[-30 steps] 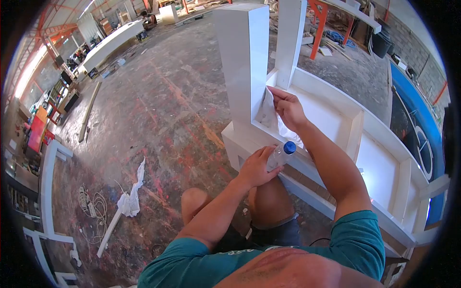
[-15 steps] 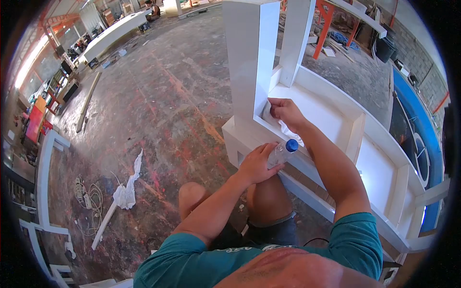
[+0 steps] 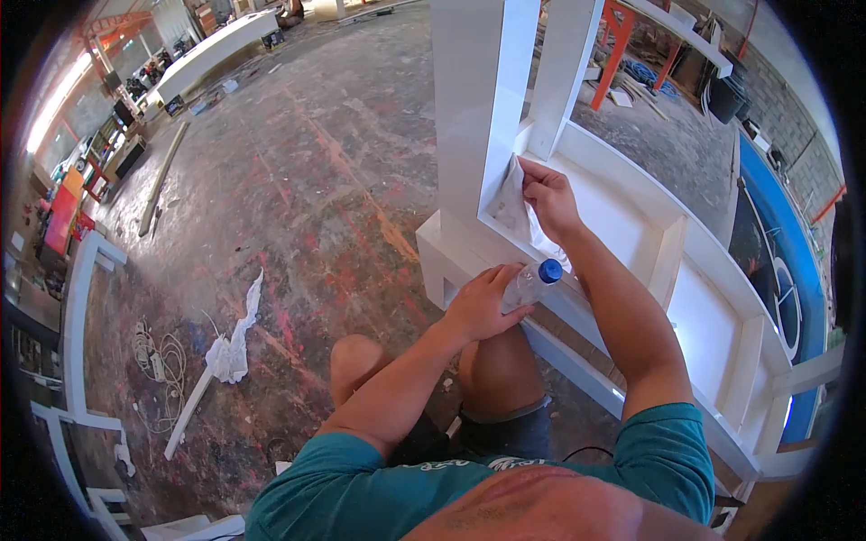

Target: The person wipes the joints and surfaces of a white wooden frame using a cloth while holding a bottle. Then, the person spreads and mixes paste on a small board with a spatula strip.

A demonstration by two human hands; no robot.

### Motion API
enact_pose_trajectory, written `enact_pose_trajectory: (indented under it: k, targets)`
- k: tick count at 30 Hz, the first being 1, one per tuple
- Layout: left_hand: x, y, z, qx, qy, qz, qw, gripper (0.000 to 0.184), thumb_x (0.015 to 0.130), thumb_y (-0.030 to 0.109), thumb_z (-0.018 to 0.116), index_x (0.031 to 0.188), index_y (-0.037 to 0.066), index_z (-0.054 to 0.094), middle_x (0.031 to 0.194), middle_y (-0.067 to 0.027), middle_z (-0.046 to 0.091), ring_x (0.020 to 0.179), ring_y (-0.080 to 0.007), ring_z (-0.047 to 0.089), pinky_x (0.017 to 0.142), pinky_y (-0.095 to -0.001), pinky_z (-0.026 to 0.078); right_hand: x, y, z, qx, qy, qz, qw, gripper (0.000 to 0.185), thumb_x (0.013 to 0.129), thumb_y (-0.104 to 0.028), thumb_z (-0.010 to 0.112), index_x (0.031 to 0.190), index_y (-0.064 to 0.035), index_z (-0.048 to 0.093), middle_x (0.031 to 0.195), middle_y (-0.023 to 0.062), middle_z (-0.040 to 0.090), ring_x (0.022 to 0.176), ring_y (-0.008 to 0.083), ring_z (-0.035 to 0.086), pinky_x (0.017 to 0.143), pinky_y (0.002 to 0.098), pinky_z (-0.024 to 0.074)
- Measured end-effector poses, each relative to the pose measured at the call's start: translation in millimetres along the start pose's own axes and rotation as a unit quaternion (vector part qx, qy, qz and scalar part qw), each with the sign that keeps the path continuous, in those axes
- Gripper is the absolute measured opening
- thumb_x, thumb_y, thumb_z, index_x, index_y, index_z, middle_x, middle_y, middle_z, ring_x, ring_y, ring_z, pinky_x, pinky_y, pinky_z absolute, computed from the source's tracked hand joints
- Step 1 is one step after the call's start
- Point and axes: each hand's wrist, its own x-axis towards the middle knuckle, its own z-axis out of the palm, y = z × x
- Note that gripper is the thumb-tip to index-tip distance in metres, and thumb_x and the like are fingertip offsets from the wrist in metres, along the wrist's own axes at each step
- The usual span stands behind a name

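- White cloth (image 3: 511,206) is pinched between thumb and finger of the right hand (image 3: 553,200).
- It is beside the tall white post (image 3: 469,108), in a corner of the white frame (image 3: 622,216).
- The left hand (image 3: 485,305) wraps round a clear plastic bottle (image 3: 522,290) with a blue cap (image 3: 550,270).
- Another white rag (image 3: 230,354) lies on the floor (image 3: 298,216).

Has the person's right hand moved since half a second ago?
Yes, upward: the right hand now sits higher alongside the upright white post.

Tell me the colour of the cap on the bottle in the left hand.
Blue; the cap shows clearly in the head view.
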Motion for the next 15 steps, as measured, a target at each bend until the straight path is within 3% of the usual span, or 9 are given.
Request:
enact_pose_trajectory:
  k: [3, 8, 14, 15]
  targets:
    - [1, 1, -2, 0.003, -0.003, -0.001, 1.0, 0.073, 0.088, 0.043, 0.077, 0.145, 0.008, 0.047, 0.134, -0.025, 0.06, 0.122, -0.0453, 0.06, 0.104, -0.0506, 0.05, 0, 7, -5, -0.295, -0.03, 0.093, 0.951, 0.062, 0.08, 0.012, 0.046, 0.14, 0.0083, 0.058, 0.12, 0.0102, 0.072, 0.106, 0.0146, 0.067, 0.093, 0.0261, 0.0505]
    - [1, -4, 2, -0.004, 0.002, 0.008, 1.0, 0.073, 0.088, 0.043, 0.076, 0.146, 0.009, 0.046, 0.135, -0.0235, 0.06, 0.124, -0.044, 0.059, 0.105, -0.0503, 0.049, -1, -2, 3, 0.014, -0.007, -0.059, 0.998, 0.064, 0.079, 0.014, 0.044, 0.141, 0.007, 0.059, 0.121, 0.0113, 0.072, 0.109, 0.0152, 0.068, 0.098, 0.027, 0.0497]
    - [0, -3, 3, 0.006, -0.005, -0.006, 1.0, 0.073, 0.088, 0.043, 0.077, 0.146, 0.01, 0.047, 0.139, -0.0211, 0.058, 0.129, -0.0421, 0.056, 0.108, -0.0489, 0.047, 5, 16, -11, -0.189, -0.036, 0.034, 0.981, 0.063, 0.082, 0.014, 0.046, 0.143, 0.0067, 0.056, 0.128, 0.0151, 0.07, 0.115, 0.0174, 0.066, 0.104, 0.03, 0.0485]
    - [-1, -2, 3, 0.01, -0.007, -0.009, 1.0, 0.073, 0.088, 0.043, 0.077, 0.146, 0.01, 0.047, 0.139, -0.0209, 0.058, 0.129, -0.042, 0.056, 0.108, -0.049, 0.047, 4, 14, -10, -0.14, -0.04, 0.009, 0.989, 0.062, 0.082, 0.013, 0.047, 0.144, 0.0065, 0.056, 0.128, 0.0144, 0.07, 0.115, 0.017, 0.066, 0.104, 0.0298, 0.0484]
